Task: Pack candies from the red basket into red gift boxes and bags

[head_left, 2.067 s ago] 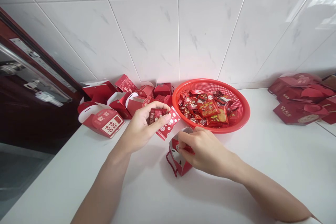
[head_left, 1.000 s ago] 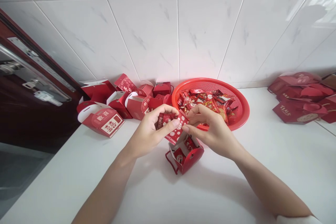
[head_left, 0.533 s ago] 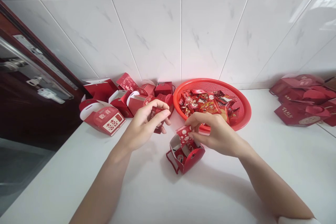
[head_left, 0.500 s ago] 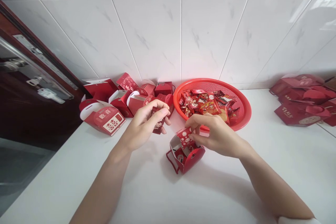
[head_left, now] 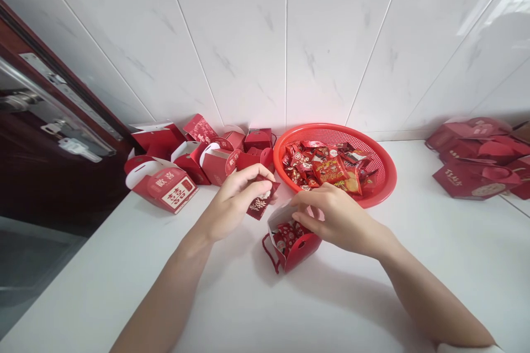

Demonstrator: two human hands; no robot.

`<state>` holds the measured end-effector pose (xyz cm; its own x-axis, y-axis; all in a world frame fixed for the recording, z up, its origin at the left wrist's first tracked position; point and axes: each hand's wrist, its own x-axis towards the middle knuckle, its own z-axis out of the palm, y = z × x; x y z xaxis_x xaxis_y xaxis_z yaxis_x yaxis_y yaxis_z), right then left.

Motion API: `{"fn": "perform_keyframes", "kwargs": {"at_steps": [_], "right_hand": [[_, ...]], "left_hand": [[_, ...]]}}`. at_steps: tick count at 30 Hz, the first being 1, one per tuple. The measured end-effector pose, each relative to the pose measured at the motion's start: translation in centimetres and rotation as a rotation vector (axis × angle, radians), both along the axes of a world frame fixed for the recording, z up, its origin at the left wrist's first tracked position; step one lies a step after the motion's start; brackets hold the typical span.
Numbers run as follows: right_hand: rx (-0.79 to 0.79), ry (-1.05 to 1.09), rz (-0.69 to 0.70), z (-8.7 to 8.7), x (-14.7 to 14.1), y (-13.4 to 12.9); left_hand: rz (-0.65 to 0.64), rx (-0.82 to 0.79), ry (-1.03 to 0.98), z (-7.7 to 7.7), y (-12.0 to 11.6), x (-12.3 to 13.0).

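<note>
At the far left, at 9 o'clock from the small box, you had a dark wooden door (head_left: pixel 41 176) with a long metal lock plate (head_left: pixel 68 103). Beside it, at 10 o'clock, stood red paper gift boxes (head_left: pixel 161 190) against the wall, about eight of them; they overlapped, so I could not count them exactly. Your left hand (head_left: pixel 236 201) pinched one dark red sachet (head_left: pixel 260 202) between thumb and fingers, above the counter. Your two hands were apart. Just right of this sachet sat the small gift box (head_left: pixel 292 248), open, with red sweets (head_left: pixel 286 234) inside and a red string handle (head_left: pixel 268 253) at its left side. Your right hand (head_left: pixel 335 220) was over it, the fingers (head_left: pixel 300 214) at its white rim, and I cannot tell if they gripped it. At 1 o'clock, one red plastic basket (head_left: pixel 388 176) held many snack packets (head_left: pixel 329 168). At 3 o'clock lay about four dark red bags (head_left: pixel 472 179). Everything stood on a white countertop (head_left: pixel 103 281) below white marble-look wall tiles (head_left: pixel 232 49).
</note>
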<state>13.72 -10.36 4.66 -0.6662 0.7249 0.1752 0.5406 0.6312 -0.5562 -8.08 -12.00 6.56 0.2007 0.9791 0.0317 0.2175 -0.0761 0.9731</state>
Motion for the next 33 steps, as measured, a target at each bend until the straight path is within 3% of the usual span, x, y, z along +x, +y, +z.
{"fn": "perform_keyframes", "kwargs": {"at_steps": [3, 7, 11, 17, 24, 33], "right_hand": [[-0.090, 0.176, -0.039, 0.2, -0.1, -0.2], [-0.266, 0.446, 0.011, 0.1, -0.4, -0.3], [-0.293, 0.559, 0.017, 0.0, -0.3, -0.2], [-0.187, 0.252, -0.025, -0.2, 0.1, 0.1], [-0.086, -0.050, 0.010, -0.6, -0.7, -0.3], [-0.131, -0.122, 0.081, -1.3, -2.0, -0.9]], "left_hand": [[-0.030, 0.103, 0.030, -0.3, -0.2, 0.4], [-0.059, 0.145, -0.005, -0.7, -0.4, 1.0], [-0.066, 0.134, -0.013, -1.0, -0.4, 1.3], [0.000, 0.218, 0.258, -0.8, -0.5, 0.6], [-0.306, 0.037, 0.765, -0.1, -1.7, -0.5], [-0.448, -0.062, 0.911, 0.5, -1.7, -0.9]]}}
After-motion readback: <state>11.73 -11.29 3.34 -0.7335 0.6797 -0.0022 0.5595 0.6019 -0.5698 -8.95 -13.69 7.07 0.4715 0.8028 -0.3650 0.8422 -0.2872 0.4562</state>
